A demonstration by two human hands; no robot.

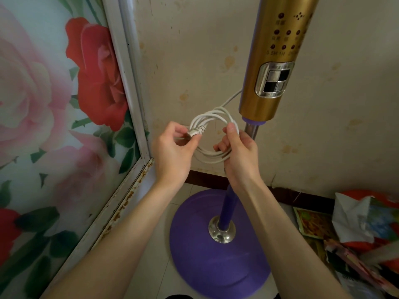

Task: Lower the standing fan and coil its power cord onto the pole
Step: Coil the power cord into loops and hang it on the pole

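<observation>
Here two hands, left hand (172, 151) and right hand (239, 154), pinch one looped cord (212, 117).

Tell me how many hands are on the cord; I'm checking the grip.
2. The left hand pinches the white cord coil at its wrapped left side; the right hand holds the coil's right side, beside the pole.

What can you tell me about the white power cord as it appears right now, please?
The white power cord is thin, smooth and plastic-looking, gathered into a round coil of several loops held in the air before the wall. A tight wrapped section binds the loops at the upper left, where the left hand pinches it. The right hand grips the coil's right side. One strand runs up to the fan's gold control column. The plug cannot be made out.
</observation>
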